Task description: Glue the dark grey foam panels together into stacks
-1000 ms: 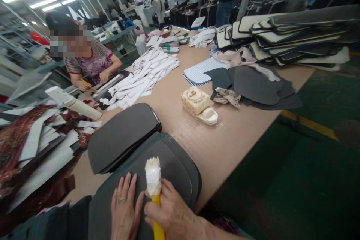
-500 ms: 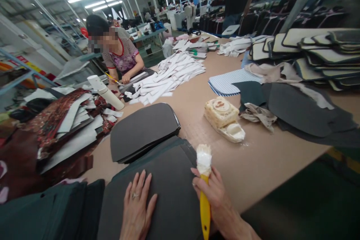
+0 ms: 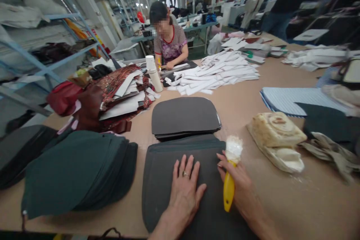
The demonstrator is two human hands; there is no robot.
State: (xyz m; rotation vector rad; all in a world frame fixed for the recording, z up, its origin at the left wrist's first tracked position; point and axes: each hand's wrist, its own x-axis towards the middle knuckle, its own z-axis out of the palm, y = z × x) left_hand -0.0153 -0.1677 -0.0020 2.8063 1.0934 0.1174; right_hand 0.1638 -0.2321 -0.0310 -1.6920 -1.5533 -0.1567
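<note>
My left hand (image 3: 185,187) lies flat on a stack of dark grey sheets (image 3: 160,180), fingers spread, a ring on one finger. My right hand (image 3: 242,180) grips a paintbrush (image 3: 230,185) with a yellow handle, at the stack's right edge. White paste coats the brush's bristles, which point up and away from me. Just beyond the stack lies a smaller pile of grey rounded panels (image 3: 185,116). To the right of the brush sits a paste-crusted container (image 3: 277,131) with a white scoop-like front part.
Dark green cut pieces (image 3: 75,172) are piled at left. Behind them are patterned scraps (image 3: 120,86) and a white bottle (image 3: 153,75). White strips (image 3: 216,71) heap up near a co-worker (image 3: 171,45) across the table. Striped fabric (image 3: 298,99) and a crumpled cloth (image 3: 332,153) lie at right.
The view has swung left, so everything sits further right and more of the green pile shows. My left hand stays flat on the stack; my right hand still holds the paintbrush.
</note>
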